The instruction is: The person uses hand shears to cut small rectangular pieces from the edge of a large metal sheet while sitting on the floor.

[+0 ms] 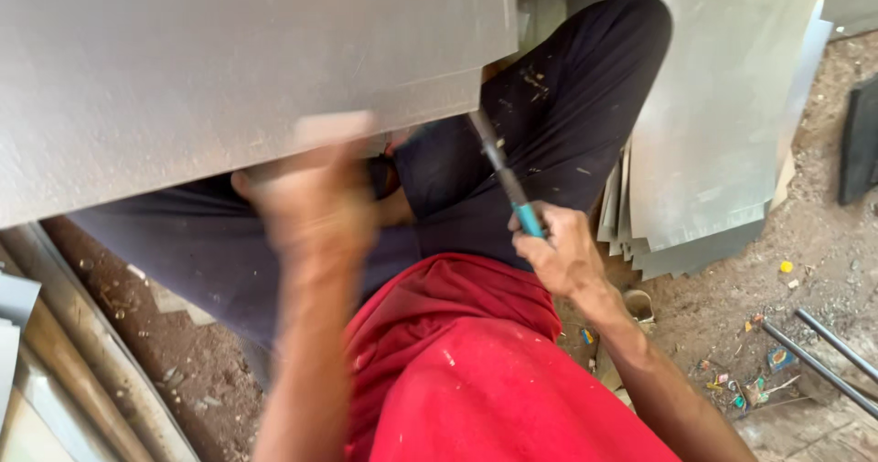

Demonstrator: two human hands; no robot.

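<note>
Across my lap, a large grey metal sheet (pixel 229 69) fills the upper left of the view, its lower edge running over my dark trousers (pixel 567 96). My left hand (pixel 315 201) is at that lower edge, blurred; the fingers appear curled onto the sheet's rim, though I cannot tell the grip for certain. My right hand (pixel 562 252) is closed around the teal handle of a slim tool (pixel 503 174), its dark shaft angled up to meet the sheet's lower right corner. Right of my knee, a stack of cut metal sheets (pixel 704 151) leans on the dirt floor (pixel 823 242). Small coloured wrappers (pixel 754 384) and a yellow cap (pixel 786 266) lie scattered near two dark rods (pixel 823 352). No containers show clearly.
</note>
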